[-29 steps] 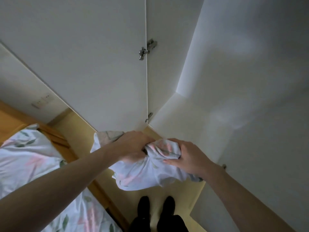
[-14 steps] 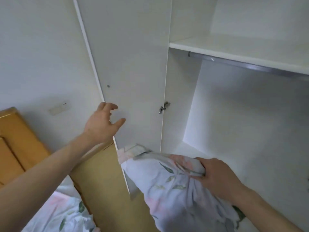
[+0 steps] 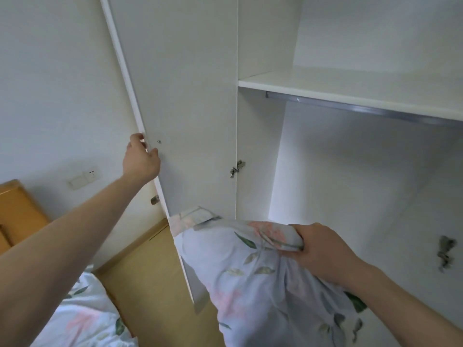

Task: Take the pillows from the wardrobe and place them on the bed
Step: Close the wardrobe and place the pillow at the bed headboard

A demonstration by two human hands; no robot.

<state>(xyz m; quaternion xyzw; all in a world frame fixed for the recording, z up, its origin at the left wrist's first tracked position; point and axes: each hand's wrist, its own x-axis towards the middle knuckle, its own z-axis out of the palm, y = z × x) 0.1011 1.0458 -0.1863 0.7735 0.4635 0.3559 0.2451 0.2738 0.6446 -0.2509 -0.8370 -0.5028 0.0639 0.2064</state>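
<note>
White laminate forms the wardrobe [image 3: 350, 171], which fills the centre and right of the view. Its left door [image 3: 190, 108] stands open, hinged along the far vertical panel edge, where a metal hinge [image 3: 236, 168] is fitted. Inside, a white shelf [image 3: 350, 92] spans the upper compartment, with a metal hanging rail [image 3: 363, 107] mounted just beneath it.

Left hand [image 3: 140, 160]: raised to the free edge of the open door. The fingers are curled round that edge and the thumb lies against the inner face, just below a small metal stud [image 3: 158, 141]. The hand grips the door.

Right hand [image 3: 323, 249]: at the lower right, in front of the lower wardrobe compartment. The fingers are closed round a bunched corner of the pillow [image 3: 250, 284], gripping the fabric.

Pillow: pale blue cover with pink flowers and green leaves. It hangs from the right hand, in front of the lower wardrobe opening and just right of the door's lower edge. It is off the bed.

Bed [image 3: 82, 319]: near left corner of the view, covered in matching floral fabric, with a wooden headboard [image 3: 17, 211] at the far left. A wall socket plate [image 3: 85, 177] sits on the wall to the left of the door. Light wooden flooring [image 3: 150, 271] lies between bed and wardrobe.
</note>
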